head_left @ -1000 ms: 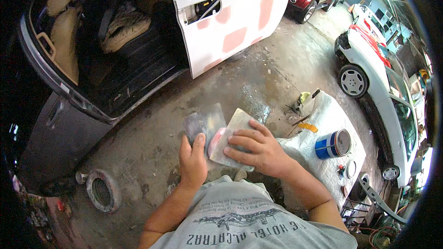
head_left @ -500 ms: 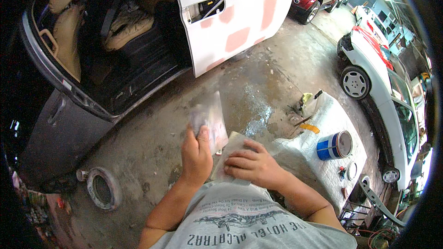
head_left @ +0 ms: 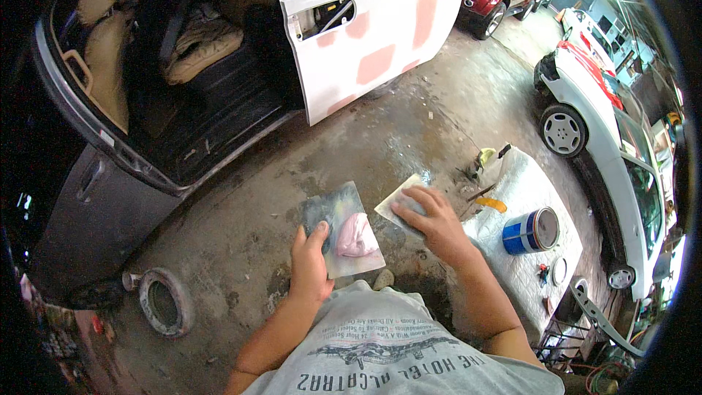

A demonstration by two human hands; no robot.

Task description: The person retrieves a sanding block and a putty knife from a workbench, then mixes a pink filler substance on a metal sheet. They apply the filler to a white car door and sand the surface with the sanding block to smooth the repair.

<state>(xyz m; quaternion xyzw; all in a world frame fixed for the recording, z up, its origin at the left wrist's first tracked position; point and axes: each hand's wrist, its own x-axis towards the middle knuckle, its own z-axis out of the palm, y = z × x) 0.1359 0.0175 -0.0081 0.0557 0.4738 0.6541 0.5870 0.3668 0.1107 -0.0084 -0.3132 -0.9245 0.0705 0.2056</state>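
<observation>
My left hand [head_left: 310, 267] grips the edge of a smeared, flat filler board [head_left: 320, 206], its thumb lying on top. A lump of pink body filler [head_left: 354, 232] sits on the board's right part. To the right, my right hand [head_left: 436, 223] is closed over a pale flat spreader [head_left: 395, 200]. The spreader's far left corner sticks out past my fingers, and the rest is partly hidden under the hand. A gap separates the spreader from the board.
Ahead stands an open white vehicle door [head_left: 395, 25] with pink filler patches. A silver-covered table [head_left: 528, 278] at the right holds a blue can [head_left: 521, 238] and an orange strip [head_left: 491, 204]. A round ring-shaped object [head_left: 161, 303] lies on the floor left. A white car [head_left: 596, 113] stands right.
The board has tipped from steep to nearly flat, showing the pink filler. My right hand, with the spreader, has moved up and to the right, away from my body.
</observation>
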